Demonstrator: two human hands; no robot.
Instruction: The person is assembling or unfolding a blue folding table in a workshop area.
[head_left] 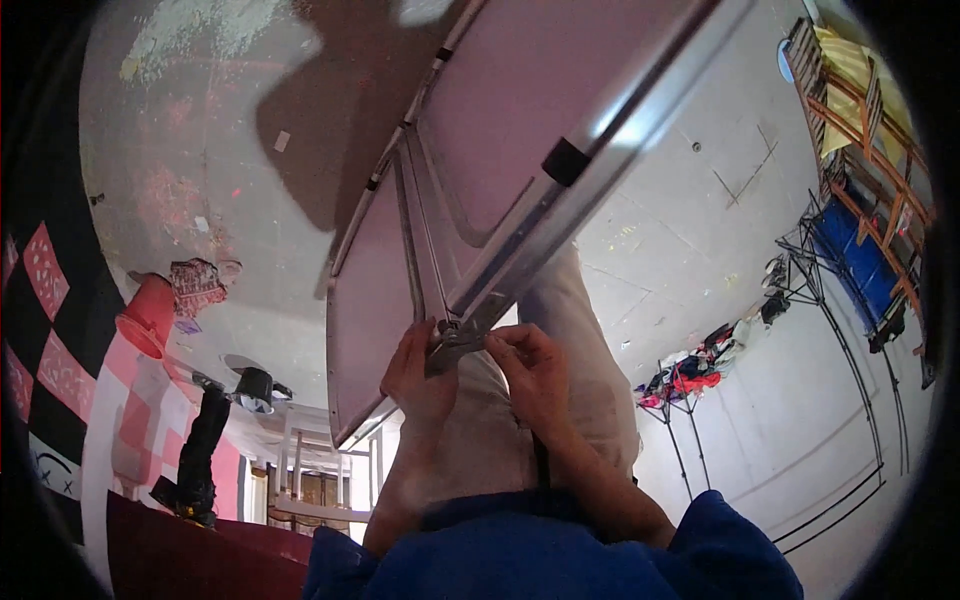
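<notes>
A folding table (pixel 540 110) with a pinkish panel and a silvery metal frame stands on edge in front of my legs. A black clip (pixel 566 162) sits on its near frame rail. At the rail's lower part is a metal hinge bracket (pixel 460 347), where thin folded leg tubes (pixel 412 235) meet the frame. My left hand (pixel 418 378) grips the bracket from the left, fingers curled at its edge. Just right of the bracket, my right hand (pixel 535 375) is closed in a pinch, with thumb and forefinger together. Whatever is between those fingertips is too small to make out.
To the left are a red bucket (pixel 145 318), a patterned cloth (pixel 198 285) and a black bucket (pixel 254 388). A white chair (pixel 295 465) stands behind the table's lower end. Wooden folding chairs (pixel 870 140), a metal rack (pixel 835 330) and piled clothes (pixel 700 365) are at the right.
</notes>
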